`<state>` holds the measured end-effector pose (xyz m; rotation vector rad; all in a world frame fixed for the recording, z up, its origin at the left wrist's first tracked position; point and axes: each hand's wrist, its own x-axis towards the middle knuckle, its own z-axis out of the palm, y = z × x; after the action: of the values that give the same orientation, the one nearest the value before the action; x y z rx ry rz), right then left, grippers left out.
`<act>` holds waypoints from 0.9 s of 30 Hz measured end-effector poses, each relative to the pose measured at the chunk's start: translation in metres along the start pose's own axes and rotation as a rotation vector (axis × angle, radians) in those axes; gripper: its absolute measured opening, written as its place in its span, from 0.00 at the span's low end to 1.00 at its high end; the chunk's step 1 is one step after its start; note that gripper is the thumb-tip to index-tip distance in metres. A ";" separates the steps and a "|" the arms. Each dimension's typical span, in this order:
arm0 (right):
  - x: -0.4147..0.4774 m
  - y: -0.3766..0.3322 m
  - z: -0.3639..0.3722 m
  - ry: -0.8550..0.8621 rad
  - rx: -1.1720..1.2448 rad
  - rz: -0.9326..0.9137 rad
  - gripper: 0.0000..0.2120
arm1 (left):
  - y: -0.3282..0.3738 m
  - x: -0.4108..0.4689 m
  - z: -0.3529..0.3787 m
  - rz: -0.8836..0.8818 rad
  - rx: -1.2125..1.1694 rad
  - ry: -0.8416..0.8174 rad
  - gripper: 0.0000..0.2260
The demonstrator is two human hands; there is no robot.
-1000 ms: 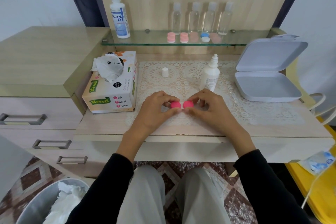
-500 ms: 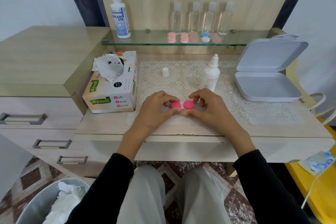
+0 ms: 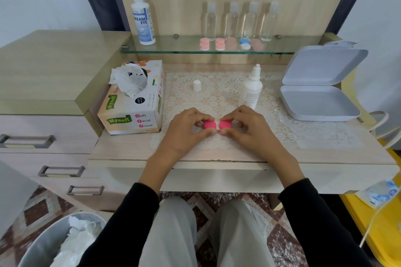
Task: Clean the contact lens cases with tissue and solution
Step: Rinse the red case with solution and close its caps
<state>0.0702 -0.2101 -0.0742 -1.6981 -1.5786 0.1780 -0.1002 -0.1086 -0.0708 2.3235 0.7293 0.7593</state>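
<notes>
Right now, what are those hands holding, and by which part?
A pink contact lens case: the left hand pinches its left cap, the right hand its right cap.

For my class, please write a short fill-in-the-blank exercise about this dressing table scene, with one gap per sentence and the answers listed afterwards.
1. The left hand and right hand each pinch a cap of the ___ contact lens case.
2. The tissue box stands to the ___ of both hands.
3. On the glass shelf stand ___ clear bottles in a row.
4. The grey box lies with its lid ___.

Answers: pink; left; four; open
</notes>
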 end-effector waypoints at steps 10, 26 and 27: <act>0.003 -0.007 0.011 0.089 -0.186 0.023 0.09 | -0.001 0.001 0.001 0.009 -0.007 0.017 0.14; 0.000 -0.003 0.018 0.146 -0.166 0.020 0.11 | -0.006 0.002 0.006 0.038 0.312 0.010 0.32; 0.000 -0.004 0.018 0.154 -0.174 0.018 0.12 | -0.006 0.001 0.007 0.002 0.361 -0.029 0.35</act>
<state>0.0563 -0.2027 -0.0844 -1.8137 -1.4999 -0.0821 -0.0965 -0.1061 -0.0789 2.6497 0.9145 0.6344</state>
